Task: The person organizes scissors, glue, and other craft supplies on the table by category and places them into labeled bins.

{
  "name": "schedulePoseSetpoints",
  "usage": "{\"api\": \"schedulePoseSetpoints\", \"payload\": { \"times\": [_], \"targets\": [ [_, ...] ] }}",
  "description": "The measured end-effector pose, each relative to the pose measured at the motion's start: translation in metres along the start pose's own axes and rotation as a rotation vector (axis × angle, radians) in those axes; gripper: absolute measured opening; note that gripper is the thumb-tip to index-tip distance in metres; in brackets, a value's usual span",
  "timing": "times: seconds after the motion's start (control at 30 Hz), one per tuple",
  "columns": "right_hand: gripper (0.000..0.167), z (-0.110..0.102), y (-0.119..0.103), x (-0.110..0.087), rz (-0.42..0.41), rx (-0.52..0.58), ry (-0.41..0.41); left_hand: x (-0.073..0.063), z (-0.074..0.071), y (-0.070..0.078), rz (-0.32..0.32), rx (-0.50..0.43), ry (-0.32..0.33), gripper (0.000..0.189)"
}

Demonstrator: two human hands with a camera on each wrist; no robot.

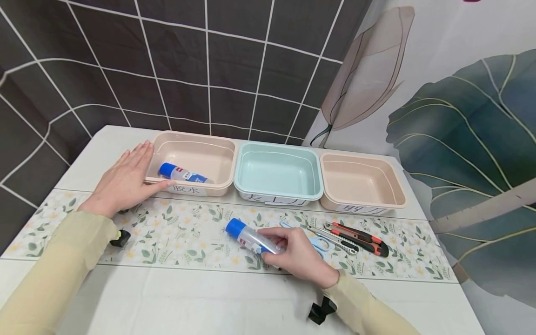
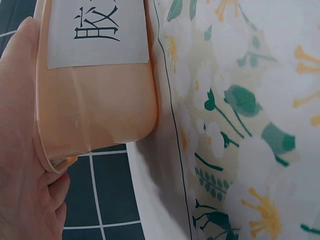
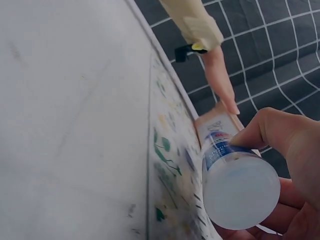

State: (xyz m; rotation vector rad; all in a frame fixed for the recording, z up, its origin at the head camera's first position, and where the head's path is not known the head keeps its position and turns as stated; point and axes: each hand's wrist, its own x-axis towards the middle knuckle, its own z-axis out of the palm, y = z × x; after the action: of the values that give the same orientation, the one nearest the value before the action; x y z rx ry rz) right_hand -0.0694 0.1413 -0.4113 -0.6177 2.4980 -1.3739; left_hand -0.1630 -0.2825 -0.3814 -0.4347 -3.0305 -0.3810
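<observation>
Overhead, right hand (image 1: 303, 258) gripping glue bottle (image 1: 250, 237), wrist view showing its base.

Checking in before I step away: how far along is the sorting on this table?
One glue bottle already lies in the left pink bin, steadied by the left hand. The right hand grips a second glue bottle. Scissors and two utility knives remain on the table.

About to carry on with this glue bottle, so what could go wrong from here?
The right hand pinches the glue bottle only near its base, so it might tip or slip. The scissors and utility knives lie right beside that hand and could get knocked. The left hand merely rests flat against the left bin, which might slide.
</observation>
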Motion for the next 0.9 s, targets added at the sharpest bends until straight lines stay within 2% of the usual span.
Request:
{"api": "schedulePoseSetpoints", "payload": {
  "times": [0.2, 0.33, 0.6, 0.9],
  "targets": [
    [0.039, -0.009, -0.001, 0.005, 0.025, 0.099, 0.002, 0.0, 0.001, 0.0, 0.006, -0.002, 0.004, 0.109],
    [0.035, -0.015, 0.0, 0.01, 0.049, 0.122, 0.001, -0.001, 0.001, -0.001, 0.005, -0.002, 0.005, 0.11],
    [0.032, -0.02, -0.004, 0.022, 0.114, 0.255, 0.06, 0.001, 0.001, -0.001, 0.003, 0.0, 0.001, 0.11],
    [0.034, -0.043, -0.024, 0.044, 0.035, 0.27, 0.188, 0.0, 0.001, -0.001, 0.0, 0.0, -0.001, 0.11]
  ]
}}
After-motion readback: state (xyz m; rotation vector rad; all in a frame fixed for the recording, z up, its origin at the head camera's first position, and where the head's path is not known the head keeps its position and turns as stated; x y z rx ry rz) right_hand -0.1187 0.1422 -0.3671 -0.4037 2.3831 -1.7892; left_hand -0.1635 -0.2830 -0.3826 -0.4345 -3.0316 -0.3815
